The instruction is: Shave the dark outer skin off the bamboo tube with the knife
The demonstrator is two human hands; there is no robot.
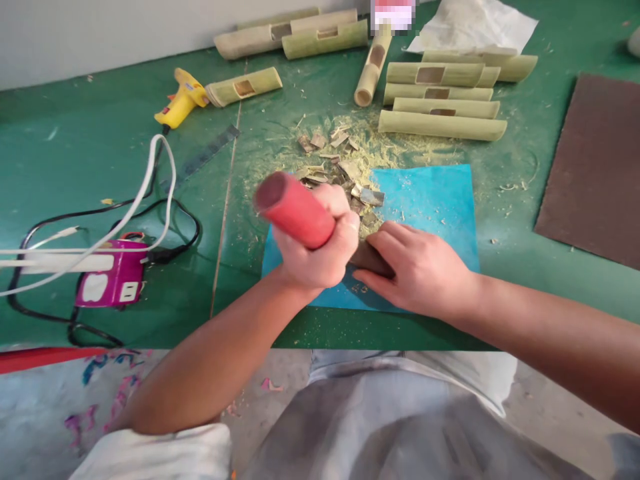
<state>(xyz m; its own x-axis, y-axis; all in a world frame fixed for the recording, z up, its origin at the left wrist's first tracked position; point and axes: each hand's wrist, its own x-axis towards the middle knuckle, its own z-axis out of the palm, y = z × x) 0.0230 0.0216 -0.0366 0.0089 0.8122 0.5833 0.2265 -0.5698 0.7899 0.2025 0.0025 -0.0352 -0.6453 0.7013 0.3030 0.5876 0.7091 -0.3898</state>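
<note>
Green bench carries everything. Blue sheet flat near its front edge, under both hands; probably laid there to guard the surface and gather debris. Dark brown board off to the right, apart from the handwork. Notched bamboo tubes lie mostly along the far side, perhaps to leave elbow room.

Right hand: forearm enters low from the right, palm down, wrist nearly straight. Fingers grasp a dark brown piece over the blue sheet, thumb on the near side, the others over the far side; likely bracing it. Its far end is hidden behind the left fist.

Left hand: forearm angles up and inward, fist raised beside the piece. Fingers wrapped around a red cylinder, tilted, open-looking end up and leftward; a full grip suggests firm control. Lower end hidden; contact unclear.

Smallest: chips and sawdust beyond the hands.
</note>
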